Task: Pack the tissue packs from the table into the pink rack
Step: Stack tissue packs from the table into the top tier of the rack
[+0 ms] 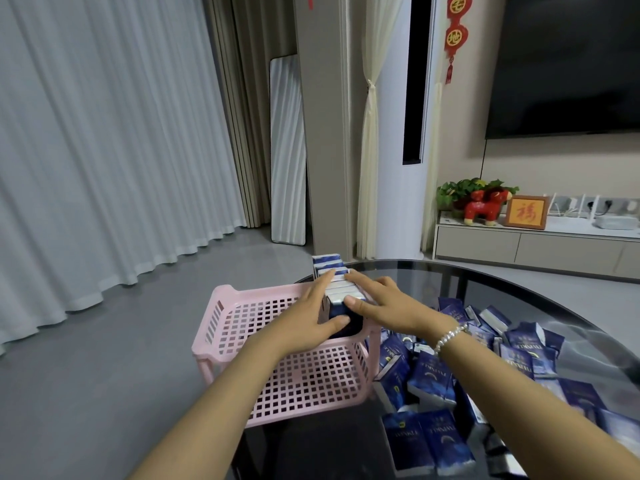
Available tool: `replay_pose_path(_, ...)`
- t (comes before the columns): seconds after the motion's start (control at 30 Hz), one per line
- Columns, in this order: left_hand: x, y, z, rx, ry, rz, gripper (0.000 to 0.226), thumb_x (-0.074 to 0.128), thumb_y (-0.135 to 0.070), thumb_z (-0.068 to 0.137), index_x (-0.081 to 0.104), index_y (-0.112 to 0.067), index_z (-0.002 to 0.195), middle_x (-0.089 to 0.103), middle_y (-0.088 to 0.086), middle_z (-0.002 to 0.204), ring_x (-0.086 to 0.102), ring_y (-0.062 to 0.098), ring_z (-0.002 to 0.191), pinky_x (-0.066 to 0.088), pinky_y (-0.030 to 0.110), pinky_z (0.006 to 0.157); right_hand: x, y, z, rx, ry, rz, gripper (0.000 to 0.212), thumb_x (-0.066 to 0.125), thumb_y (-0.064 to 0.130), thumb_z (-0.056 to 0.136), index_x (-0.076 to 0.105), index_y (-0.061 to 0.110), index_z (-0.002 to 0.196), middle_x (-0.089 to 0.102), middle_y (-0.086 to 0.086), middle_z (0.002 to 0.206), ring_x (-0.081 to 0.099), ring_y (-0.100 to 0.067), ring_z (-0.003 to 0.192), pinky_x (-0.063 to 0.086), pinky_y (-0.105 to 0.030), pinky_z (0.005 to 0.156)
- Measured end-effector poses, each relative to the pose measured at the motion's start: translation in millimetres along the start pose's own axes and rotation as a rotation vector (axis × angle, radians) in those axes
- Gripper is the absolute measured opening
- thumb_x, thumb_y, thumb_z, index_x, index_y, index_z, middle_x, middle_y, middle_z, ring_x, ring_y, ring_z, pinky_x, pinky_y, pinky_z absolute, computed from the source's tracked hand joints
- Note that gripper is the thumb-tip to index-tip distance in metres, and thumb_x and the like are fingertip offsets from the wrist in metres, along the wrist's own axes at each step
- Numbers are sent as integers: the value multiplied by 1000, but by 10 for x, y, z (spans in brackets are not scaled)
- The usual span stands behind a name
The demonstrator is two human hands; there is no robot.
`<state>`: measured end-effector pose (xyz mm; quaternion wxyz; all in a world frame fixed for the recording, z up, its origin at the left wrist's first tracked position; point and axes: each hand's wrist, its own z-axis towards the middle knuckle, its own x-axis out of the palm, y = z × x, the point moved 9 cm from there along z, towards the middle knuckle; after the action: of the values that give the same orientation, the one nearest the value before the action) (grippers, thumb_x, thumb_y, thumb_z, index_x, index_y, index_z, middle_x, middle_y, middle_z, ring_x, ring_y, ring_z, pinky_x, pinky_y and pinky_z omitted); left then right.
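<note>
A pink rack (221,317) with a grid floor stands on the left edge of a round dark glass table (502,289). A row of dark blue tissue packs (337,289) stands upright along the rack's right side. My left hand (311,313) presses the row from the left, thumb on the nearest pack. My right hand (384,303), with a bead bracelet on the wrist, presses it from the right, fingers across the tops. Between them the hands squeeze the row. A heap of loose tissue packs (460,368) lies on the table to the right of the rack.
Grey floor lies left of the table and under the rack's overhanging side. White curtains hang at the left, a mirror leans on the wall behind. A low TV cabinet (519,244) with a red figurine and a plant stands at the back right.
</note>
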<state>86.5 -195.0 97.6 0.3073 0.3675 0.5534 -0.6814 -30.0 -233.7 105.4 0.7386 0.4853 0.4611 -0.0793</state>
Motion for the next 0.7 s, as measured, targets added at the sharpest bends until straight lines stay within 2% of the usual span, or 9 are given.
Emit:
replay_pose_path(0.07,6,22,7,-7,31,-63,77,50,-50,92,4,-33,152,0,-19,158,10,5,145,17,29,114,33,-60,3,3,-30,19,66,39,67,83,20,45,142,32,-4,143,25,-18,134,30,-36,107)
replay_pose_path(0.1,-24,42,26,-21,36,-150,69,46,-48,95,12,-31,152,5,-20,157,11,4,144,15,29,114,55,-75,16,-7,-39,16,70,38,71,79,19,46,142,32,-3,145,25,-17,133,30,-34,105)
replay_pose_path(0.17,-167,84,99,-46,-38,-313,48,37,-38,100,35,-26,146,23,-14,154,18,7,144,16,31,116,87,-70,23,-21,-48,25,76,37,75,73,19,47,142,31,1,147,26,-15,132,31,-29,101)
replay_pose_path(0.23,-308,86,185,-59,-148,-342,42,31,-31,103,44,-21,141,27,-12,153,19,9,144,15,28,114,93,-74,28,-25,-60,36,76,38,74,73,19,48,142,30,3,149,24,-13,132,30,-26,98)
replay_pose_path(0.3,-346,47,306,-76,-157,-303,46,28,-33,104,34,-21,147,12,-12,159,11,9,146,13,29,114,79,-84,22,-27,-82,34,74,40,72,75,20,47,142,30,4,148,25,-11,131,29,-25,96)
replay_pose_path(0.4,-254,83,521,-99,-61,-173,53,27,-34,103,14,-20,153,-5,-10,161,-5,8,147,2,35,118,68,-83,-8,-34,-108,37,65,47,61,84,23,44,142,34,1,145,25,-8,128,29,-23,95)
replay_pose_path(0.57,-112,124,621,-114,-10,-67,56,32,-33,102,13,-17,153,4,-8,161,-4,6,147,-1,28,117,81,-53,-37,-37,-111,71,64,50,55,85,24,43,142,36,0,143,23,-9,130,30,-25,95)
replay_pose_path(0.7,-99,126,563,-111,47,-53,58,31,-34,103,7,-19,153,-4,-10,161,-10,5,146,-3,31,117,102,-6,-71,-38,-96,77,65,50,53,87,20,42,144,33,-2,144,20,-10,134,28,-24,97)
